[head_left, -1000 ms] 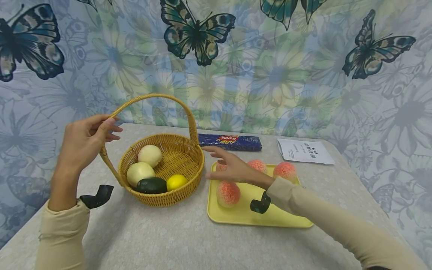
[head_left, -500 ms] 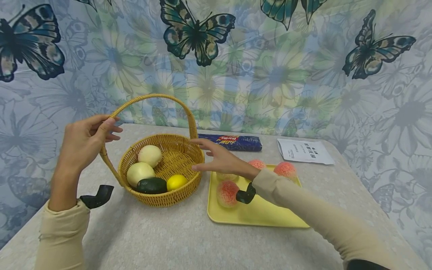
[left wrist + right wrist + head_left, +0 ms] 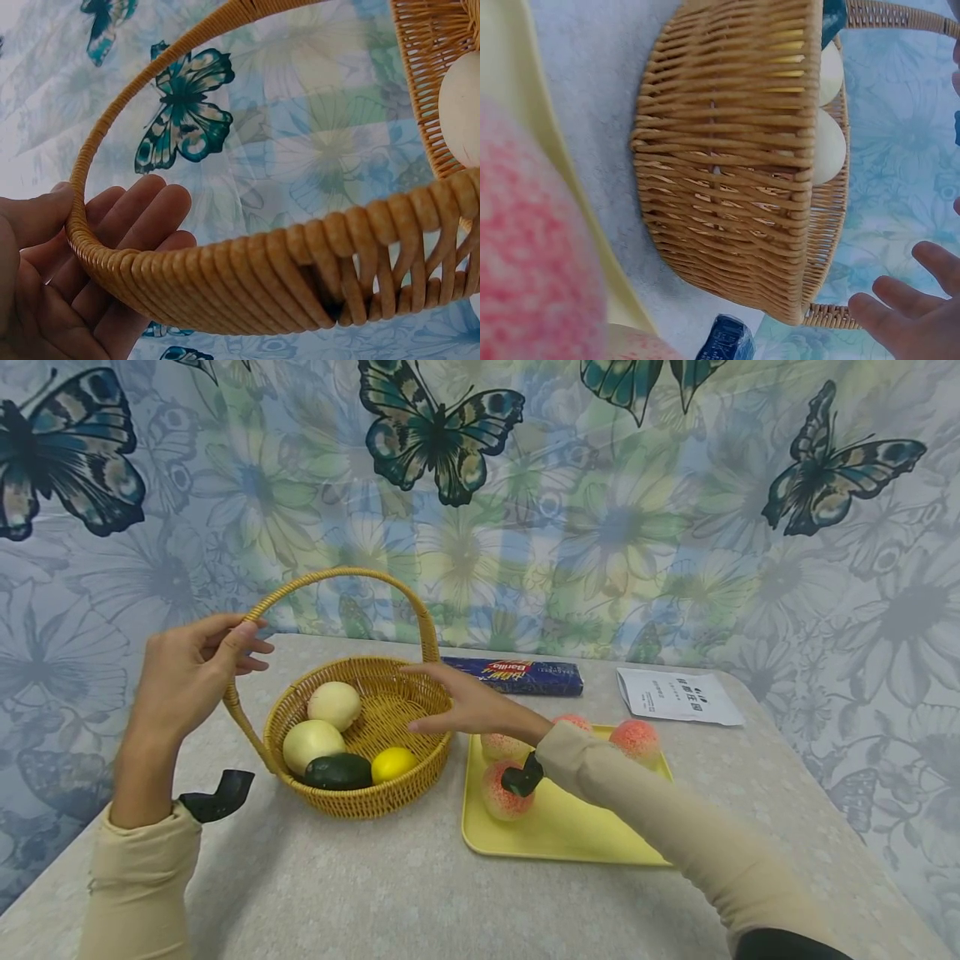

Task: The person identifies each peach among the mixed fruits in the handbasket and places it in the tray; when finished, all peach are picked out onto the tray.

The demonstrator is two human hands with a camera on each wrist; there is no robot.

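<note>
My left hand point(image 3: 183, 681) holds the left side of the handle point(image 3: 337, 573) of a yellow-brown wicker basket point(image 3: 352, 806), the thumb against the handle and the fingers behind it. Inside the basket lie two pale round fruits point(image 3: 312, 746), a dark green oval one point(image 3: 337, 772) and a yellow lemon point(image 3: 393, 765). Over the basket's right rim reaches my right hand point(image 3: 468, 700), fingers apart and holding nothing. In the right wrist view its fingertips point(image 3: 877, 315) are near the handle's base; whether they touch cannot be told.
A yellow tray point(image 3: 581, 835) with several pink-speckled peaches point(image 3: 636, 740) stands right of the basket, partly under my right forearm. Behind are a blue Barilla pasta pack point(image 3: 532, 677) and a white printed packet point(image 3: 680, 697). A butterfly-patterned cloth point(image 3: 615, 568) hangs at the back.
My right hand has moved left from above the tray's left edge to over the basket's right side. The left hand, basket and fruit have stayed put.
</note>
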